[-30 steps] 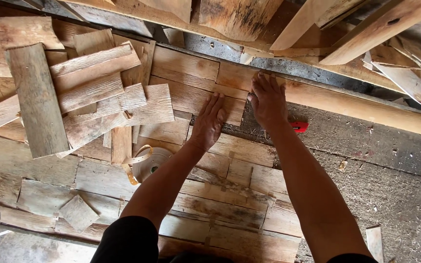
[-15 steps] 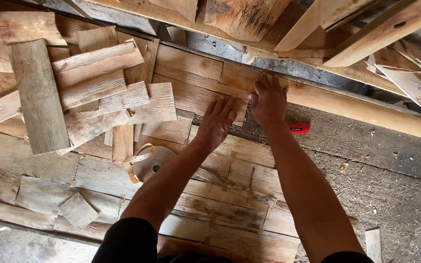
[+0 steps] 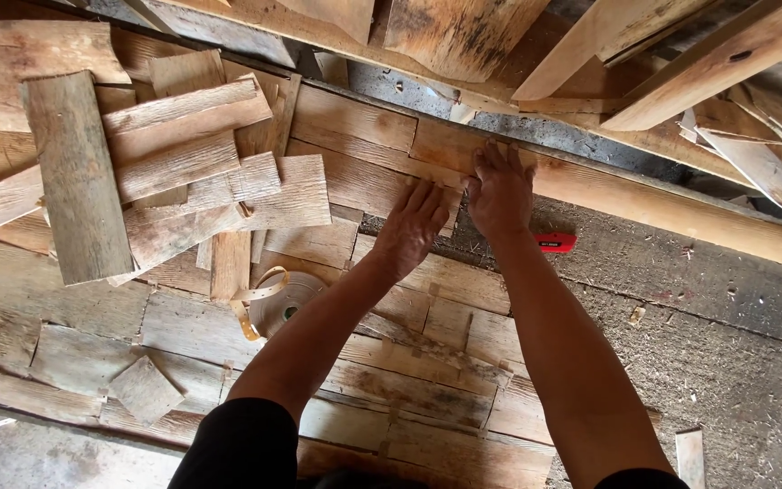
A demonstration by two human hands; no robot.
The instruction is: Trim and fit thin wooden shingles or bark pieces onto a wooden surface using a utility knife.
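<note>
a rough grey board floor (image 3: 726,362) strewn with sawdust and wood chips fills the lower right. weathered planks (image 3: 74,172) lie heaped at upper left. pale beams (image 3: 681,213) and slanted timbers (image 3: 463,32) cross the top. a red tool (image 3: 556,242) lies near the beam. soft, even daylight.

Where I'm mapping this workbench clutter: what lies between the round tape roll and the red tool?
In the head view, both forearms cross that stretch above weathered wooden boards between the round tape roll and small red tool.
</note>
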